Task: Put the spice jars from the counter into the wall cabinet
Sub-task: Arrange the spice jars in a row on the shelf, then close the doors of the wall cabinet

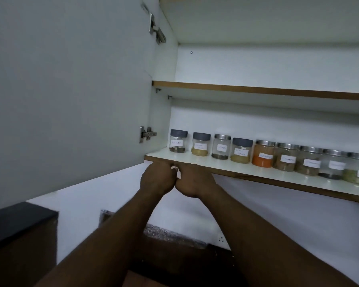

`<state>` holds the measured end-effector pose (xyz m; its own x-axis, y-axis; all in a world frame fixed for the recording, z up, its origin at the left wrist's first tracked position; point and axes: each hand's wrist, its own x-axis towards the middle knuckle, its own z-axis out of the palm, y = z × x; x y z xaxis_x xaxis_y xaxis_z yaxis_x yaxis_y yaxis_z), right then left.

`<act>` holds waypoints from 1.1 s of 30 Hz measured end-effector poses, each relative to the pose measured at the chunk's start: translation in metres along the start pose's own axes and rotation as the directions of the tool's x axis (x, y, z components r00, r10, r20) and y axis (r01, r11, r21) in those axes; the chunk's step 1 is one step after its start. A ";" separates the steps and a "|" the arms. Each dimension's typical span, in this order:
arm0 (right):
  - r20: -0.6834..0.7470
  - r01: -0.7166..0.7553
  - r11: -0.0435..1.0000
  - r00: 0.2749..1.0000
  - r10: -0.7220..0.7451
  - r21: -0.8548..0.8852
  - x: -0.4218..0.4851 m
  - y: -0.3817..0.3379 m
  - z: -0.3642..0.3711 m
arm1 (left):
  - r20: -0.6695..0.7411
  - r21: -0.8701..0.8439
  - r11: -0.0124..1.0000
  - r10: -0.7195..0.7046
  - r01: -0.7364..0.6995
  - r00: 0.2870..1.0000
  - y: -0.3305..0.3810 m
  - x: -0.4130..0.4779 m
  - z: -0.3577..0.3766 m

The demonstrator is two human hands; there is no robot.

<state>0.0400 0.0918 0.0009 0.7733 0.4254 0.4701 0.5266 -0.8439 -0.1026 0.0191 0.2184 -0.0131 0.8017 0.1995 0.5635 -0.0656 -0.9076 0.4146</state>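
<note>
White laminate wall cabinet point(257, 65), door point(71, 90) swung wide on the left to free the shelves; bottom shelf point(207, 161) carries nine spice jars point(239, 151) in one row, touching or nearly so, paper labels turned outward, presumably for reading at a glance; left hand point(157, 180) and right hand point(195, 182), both clenched, knuckles together just under the shelf's front edge, seemingly pinching a white scrap point(175, 170) between them, its nature unclear; no jar in either hand; stowing judged largely done.
</note>
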 end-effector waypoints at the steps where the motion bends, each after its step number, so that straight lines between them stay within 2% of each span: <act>1: -0.027 0.029 1.000 0.999 -0.028 0.013 -0.011 -0.007 -0.006 | -0.030 0.029 0.999 -0.029 0.030 0.999 0.006 -0.014 -0.011; 3: -0.048 0.089 0.996 0.995 -0.090 -0.011 -0.031 -0.021 -0.017 | -0.072 0.115 0.991 -0.058 0.066 0.996 0.017 -0.042 -0.035; 6: -0.064 0.235 0.963 0.967 -0.245 -0.135 -0.059 -0.044 -0.035 | -0.132 0.229 0.963 -0.112 0.140 0.985 0.030 -0.086 -0.065; 11: -0.148 0.446 0.876 0.868 -0.474 -0.186 -0.097 -0.096 -0.058 | -0.363 0.193 0.948 -0.169 0.252 0.916 0.022 -0.158 -0.110; 13: -0.180 0.508 0.846 0.828 -0.531 -0.160 -0.109 -0.122 -0.065 | -0.485 0.239 0.927 -0.145 0.290 0.863 0.013 -0.180 -0.132; 16: -0.260 0.589 0.802 0.762 -0.593 -0.103 -0.123 -0.159 -0.076 | -0.669 0.264 0.889 -0.111 0.375 0.735 0.001 -0.195 -0.166; 19: -0.353 0.633 0.768 0.700 -0.621 -0.096 -0.125 -0.188 -0.088 | -0.778 0.226 0.872 -0.107 0.435 0.619 -0.009 -0.200 -0.197; 21: -0.393 0.651 0.751 0.666 -0.634 -0.108 -0.121 -0.204 -0.098 | -0.803 0.104 0.877 -0.204 0.468 0.560 -0.017 -0.200 -0.213; 23: -0.406 0.666 0.737 0.646 -0.647 -0.115 -0.116 -0.218 -0.105 | -0.775 -0.066 0.860 -0.364 0.507 0.516 -0.026 -0.197 -0.225; 25: -0.392 0.672 0.730 0.641 -0.660 -0.130 -0.109 -0.231 -0.112 | -0.668 -0.233 0.808 -0.537 0.541 0.515 -0.040 -0.193 -0.232; 27: -0.360 0.668 0.726 0.645 -0.675 -0.164 -0.104 -0.243 -0.114 | -0.522 -0.359 0.765 -0.640 0.535 0.564 -0.059 -0.191 -0.235; 29: -0.342 0.666 0.722 0.644 -0.684 -0.188 -0.101 -0.254 -0.110 | -0.434 -0.405 0.769 -0.638 0.495 0.636 -0.077 -0.193 -0.235; 30: -0.339 0.669 0.718 0.642 -0.688 -0.192 -0.100 -0.259 -0.107 | -0.436 -0.391 0.790 -0.611 0.473 0.661 -0.084 -0.196 -0.234; 33: -0.331 0.677 0.718 0.647 -0.687 -0.165 -0.101 -0.266 -0.101 | -0.546 -0.314 0.853 -0.521 0.416 0.656 -0.096 -0.204 -0.230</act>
<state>-0.2138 0.2405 0.0695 0.0221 0.7467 0.6648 0.8427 -0.3717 0.3895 -0.2747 0.3501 -0.0033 0.2356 0.8053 0.5441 0.0912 -0.5757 0.8126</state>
